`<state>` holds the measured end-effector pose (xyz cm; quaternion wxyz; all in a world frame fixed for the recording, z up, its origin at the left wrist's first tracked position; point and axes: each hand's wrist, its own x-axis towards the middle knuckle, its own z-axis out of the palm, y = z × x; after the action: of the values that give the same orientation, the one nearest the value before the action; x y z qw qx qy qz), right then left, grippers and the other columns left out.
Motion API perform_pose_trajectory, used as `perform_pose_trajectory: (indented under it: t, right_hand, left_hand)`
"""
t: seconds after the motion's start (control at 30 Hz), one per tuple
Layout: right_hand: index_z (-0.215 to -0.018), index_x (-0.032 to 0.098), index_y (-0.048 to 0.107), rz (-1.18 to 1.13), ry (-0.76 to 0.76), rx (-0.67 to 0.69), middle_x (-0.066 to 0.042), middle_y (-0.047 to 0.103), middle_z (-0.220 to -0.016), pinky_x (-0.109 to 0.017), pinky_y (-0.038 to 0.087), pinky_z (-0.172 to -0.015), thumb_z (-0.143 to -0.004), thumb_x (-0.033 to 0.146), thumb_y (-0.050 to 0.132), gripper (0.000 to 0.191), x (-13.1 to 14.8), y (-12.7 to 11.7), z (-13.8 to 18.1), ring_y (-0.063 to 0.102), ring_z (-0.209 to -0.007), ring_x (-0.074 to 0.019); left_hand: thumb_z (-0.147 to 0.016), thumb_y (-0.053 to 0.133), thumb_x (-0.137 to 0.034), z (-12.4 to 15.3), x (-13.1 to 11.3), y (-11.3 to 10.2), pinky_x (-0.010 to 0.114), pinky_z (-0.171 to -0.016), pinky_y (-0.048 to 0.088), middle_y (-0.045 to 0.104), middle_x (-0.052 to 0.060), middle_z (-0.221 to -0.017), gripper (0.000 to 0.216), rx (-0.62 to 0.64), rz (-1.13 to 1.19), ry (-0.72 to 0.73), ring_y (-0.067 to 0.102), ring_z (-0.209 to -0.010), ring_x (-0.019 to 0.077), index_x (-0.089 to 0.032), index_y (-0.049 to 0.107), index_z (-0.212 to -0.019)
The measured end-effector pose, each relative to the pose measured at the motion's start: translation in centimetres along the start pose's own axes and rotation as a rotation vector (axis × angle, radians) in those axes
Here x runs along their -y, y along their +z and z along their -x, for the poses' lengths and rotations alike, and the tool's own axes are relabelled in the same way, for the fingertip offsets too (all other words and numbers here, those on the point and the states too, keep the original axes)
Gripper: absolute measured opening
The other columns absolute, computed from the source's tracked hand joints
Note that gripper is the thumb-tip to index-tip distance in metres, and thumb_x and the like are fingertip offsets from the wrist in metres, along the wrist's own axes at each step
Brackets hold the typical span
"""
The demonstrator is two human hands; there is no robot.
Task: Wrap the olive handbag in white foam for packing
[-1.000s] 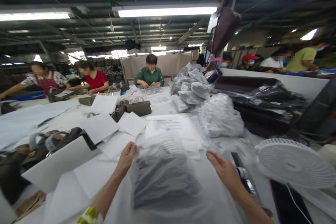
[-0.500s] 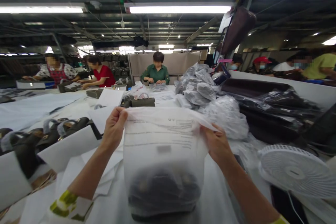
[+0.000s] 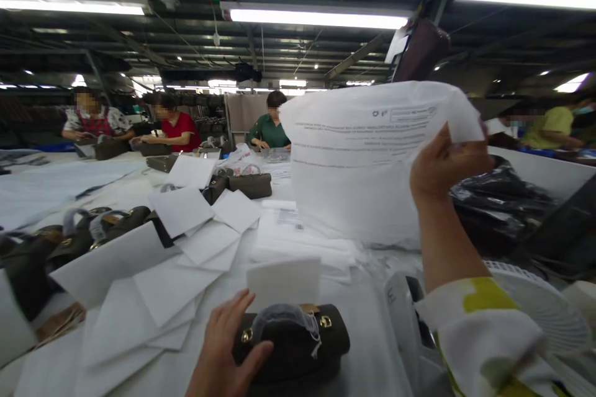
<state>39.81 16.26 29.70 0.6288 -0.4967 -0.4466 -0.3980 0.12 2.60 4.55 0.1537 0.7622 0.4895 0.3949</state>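
One small dark olive handbag [image 3: 298, 344] with gold hardware and a handle wrapped in clear film, low centre on the white-covered worktable [image 3: 367, 347], a white card standing just behind it. Left hand [image 3: 228, 353] laid against the bag's left end, thumb across the front, fingers curled round the side and gripping it. Right hand [image 3: 440, 164] raised well above the table, fingers pinched shut on the top edge of a large frosted white plastic bag [image 3: 363, 155] with lines of printed text, hanging open and empty-looking, well apart from the handbag. Right sleeve white with yellow-green print. Loose white paper sheets [image 3: 186, 254] scattered left of the handbag, overlapping. Further left, several more dark handbags [image 3: 93, 232] with wrapped handles, partly behind a white board. Two more olive handbags [image 3: 242, 185] mid-table beyond the sheets. White round fan [image 3: 544, 316] at right edge, partly hidden by the sleeve. Dark goods in clear plastic [image 3: 507, 195] piled behind the raised hand. Three other people seated at the table's far side, one in green [image 3: 267, 130], one in red [image 3: 177, 130], one in a patterned top [image 3: 93, 121], hands busy on their own items. Fluorescent tube lights overhead.
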Motion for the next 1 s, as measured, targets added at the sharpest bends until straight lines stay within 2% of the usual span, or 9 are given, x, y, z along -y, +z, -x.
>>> perform_pose_trajectory:
  t: [0.1,0.23,0.33,0.4,0.47,0.57,0.63,0.8,1.0]
  right_hand:
    - [-0.115,0.003,0.060,0.173,-0.231,-0.026,-0.017,0.067,-0.088,-0.040,0.042,-0.076,-0.092,0.040,0.034,0.050,-0.2,-0.4,2.3,0.062,-0.083,-0.0270]
    - [-0.119,0.011,0.062,0.123,-0.456,0.426,-0.013,0.069,-0.084,-0.046,0.040,-0.083,-0.092,0.027,0.033,0.042,0.9,-0.9,8.0,0.061,-0.083,-0.0276]
    - [-0.128,0.017,0.055,0.017,-0.516,0.684,-0.015,0.062,-0.123,-0.050,0.034,-0.099,-0.087,0.037,0.050,0.045,2.8,-3.1,13.6,0.054,-0.113,-0.0310]
    - [-0.139,0.013,0.042,-0.159,-0.365,0.904,-0.019,0.041,-0.145,-0.052,0.029,-0.106,-0.084,0.038,0.056,0.062,4.1,-5.5,17.0,0.038,-0.131,-0.0331]
    - [-0.144,0.019,0.034,-0.442,-0.121,1.300,-0.014,0.037,-0.148,-0.048,0.029,-0.109,-0.087,0.033,0.051,0.061,4.9,-8.0,19.7,0.035,-0.135,-0.0266]
    - [-0.138,0.025,0.044,-0.748,0.258,1.921,-0.009,0.047,-0.142,-0.042,0.039,-0.103,-0.083,0.039,0.059,0.059,5.5,-10.2,22.2,0.046,-0.127,-0.0252]
    - [-0.128,0.023,0.057,-0.816,0.414,2.119,-0.009,0.061,-0.126,-0.038,0.048,-0.092,-0.077,0.044,0.066,0.056,5.8,-10.5,23.1,0.059,-0.110,-0.0252]
    - [-0.100,0.017,0.072,-0.887,0.665,2.137,-0.002,0.072,-0.088,-0.028,0.049,-0.077,-0.077,0.048,0.065,0.039,6.6,-11.1,24.5,0.064,-0.085,-0.0183]
    - [-0.078,0.013,0.070,-0.733,0.997,1.812,-0.001,0.065,-0.069,-0.022,0.041,-0.055,-0.070,0.046,0.073,0.034,6.0,-13.2,23.4,0.054,-0.061,-0.0116]
  left_hand:
    - [-0.080,0.063,-0.038,0.4,-0.7,2.6,0.047,-0.093,0.052,0.060,0.008,-0.129,0.066,0.063,0.011,0.006,0.059,-0.114,0.0298,-0.035,0.035,-0.140]
    - [-0.083,0.055,-0.028,-0.2,-1.4,3.1,0.036,-0.079,0.056,0.071,0.005,-0.101,0.031,0.120,0.105,-0.008,0.067,-0.093,0.0249,-0.033,0.059,-0.114]
    - [-0.079,0.054,-0.017,0.5,-0.8,2.6,0.030,-0.074,0.055,0.070,0.002,-0.090,0.025,0.144,0.157,0.066,0.066,-0.086,0.0216,-0.033,0.062,-0.097]
    - [-0.075,0.054,-0.011,1.2,-0.6,2.1,0.027,-0.072,0.053,0.068,0.001,-0.087,0.031,0.170,0.179,0.106,0.064,-0.083,0.0196,-0.033,0.060,-0.097]
    - [-0.074,0.052,-0.009,1.4,-0.8,1.7,0.027,-0.070,0.051,0.065,0.001,-0.085,0.031,0.212,0.190,0.109,0.062,-0.081,0.0193,-0.031,0.059,-0.095]
    - [-0.075,0.048,-0.010,0.6,-1.6,1.5,0.033,-0.073,0.046,0.065,0.001,-0.085,0.026,0.249,0.200,0.053,0.058,-0.083,0.0220,-0.029,0.058,-0.089]
    - [-0.075,0.046,-0.011,-0.5,-2.0,1.8,0.036,-0.075,0.044,0.065,0.002,-0.085,0.024,0.237,0.221,-0.019,0.057,-0.085,0.0235,-0.027,0.059,-0.088]
    - [-0.073,0.046,-0.012,-2.5,-1.6,2.8,0.034,-0.077,0.043,0.065,0.003,-0.084,0.022,0.214,0.282,-0.074,0.058,-0.084,0.0222,-0.024,0.060,-0.084]
    - [-0.069,0.045,-0.011,-4.7,-1.4,1.8,0.028,-0.074,0.043,0.064,0.001,-0.080,0.021,0.223,0.404,0.013,0.058,-0.080,0.0172,-0.020,0.059,-0.081]
